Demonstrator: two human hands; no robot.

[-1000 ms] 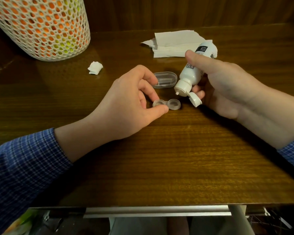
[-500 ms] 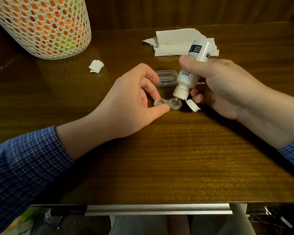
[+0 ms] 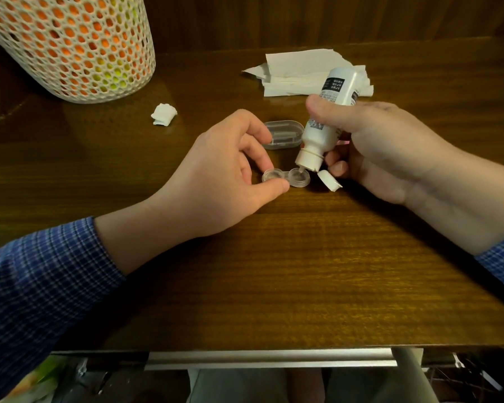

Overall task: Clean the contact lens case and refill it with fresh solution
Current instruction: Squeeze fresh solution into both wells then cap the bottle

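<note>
My right hand [image 3: 390, 146] grips the bottle [image 3: 326, 120], tilted nozzle-down w/ its base up and away, tip now in the right well of the case [image 3: 285, 177]. Case lies left-right on the surface [image 3: 274, 271]; left hand [image 3: 224, 175] pinches its left well. Bottle steeper vs 1 s ago.

- The left hand [image 3: 221, 173] pinched the little clear lens case [image 3: 285, 178] on the brown table [image 3: 303, 271].
- The right hand [image 3: 381, 146] held a white bottle [image 3: 323, 120] tipped down, its tip in the right cup of the case.
- The bottle's cap [image 3: 329, 180] hung open by the hand.
- A clear lid [image 3: 284, 134] lay just behind the case.
- White paper towels [image 3: 297, 72], a small paper wad [image 3: 163, 114] and a white basket with holes [image 3: 70, 45] sat farther back.
</note>
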